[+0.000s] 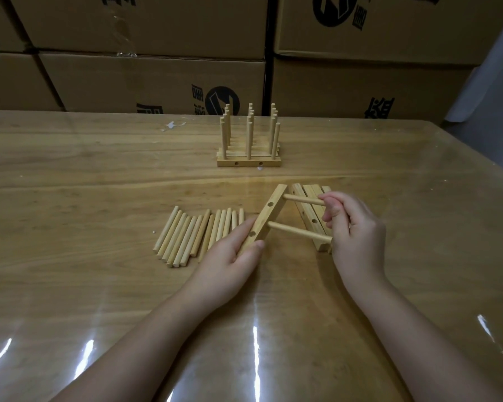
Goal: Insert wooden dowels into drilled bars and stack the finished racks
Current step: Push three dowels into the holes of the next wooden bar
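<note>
My left hand (233, 250) grips the near end of a drilled wooden bar (266, 216) held on edge above the table. Two dowels stick out of the bar to the right. My right hand (352, 227) pinches the far end of the upper dowel (302, 200); the lower dowel (296, 232) runs to the same hand's heel. Several loose dowels (195, 236) lie in a row left of my left hand. Several bare bars (311, 210) lie under the dowels, partly hidden by my right hand. Finished racks (249, 146) with upright dowels are stacked further back.
The wooden table (99, 184) has a glossy clear cover with glare near the front. Stacked cardboard boxes (157, 79) form a wall right behind the table. A scrap of white debris (172, 125) lies at the back, left of the racks.
</note>
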Demonstrator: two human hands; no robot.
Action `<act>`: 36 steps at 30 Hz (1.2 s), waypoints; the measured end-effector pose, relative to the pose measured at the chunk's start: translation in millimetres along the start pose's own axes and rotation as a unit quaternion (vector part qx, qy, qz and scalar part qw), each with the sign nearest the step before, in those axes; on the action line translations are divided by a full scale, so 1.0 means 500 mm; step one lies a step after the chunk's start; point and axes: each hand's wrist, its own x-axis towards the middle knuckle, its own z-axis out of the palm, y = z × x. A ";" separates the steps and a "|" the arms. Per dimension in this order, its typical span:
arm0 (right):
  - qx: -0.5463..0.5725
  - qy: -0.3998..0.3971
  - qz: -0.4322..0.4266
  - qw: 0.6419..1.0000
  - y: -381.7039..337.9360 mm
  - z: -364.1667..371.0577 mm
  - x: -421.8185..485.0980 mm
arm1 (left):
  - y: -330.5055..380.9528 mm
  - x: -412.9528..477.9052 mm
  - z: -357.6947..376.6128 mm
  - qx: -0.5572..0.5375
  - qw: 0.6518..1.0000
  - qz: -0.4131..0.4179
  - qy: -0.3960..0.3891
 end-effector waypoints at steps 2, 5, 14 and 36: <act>-0.006 0.003 0.000 1.000 0.000 0.001 -0.001 | -0.001 -0.001 0.001 -0.015 1.000 0.003 -0.005; -0.012 0.004 -0.002 1.000 0.000 0.000 -0.002 | 0.001 -0.001 0.001 -0.014 1.000 0.002 -0.013; -0.032 -0.003 -0.007 0.999 -0.002 -0.003 0.000 | -0.004 -0.001 0.001 0.020 1.000 -0.003 -0.006; 0.085 -0.025 0.061 0.994 0.017 0.009 0.000 | -0.017 0.003 0.012 0.044 0.999 0.001 -0.002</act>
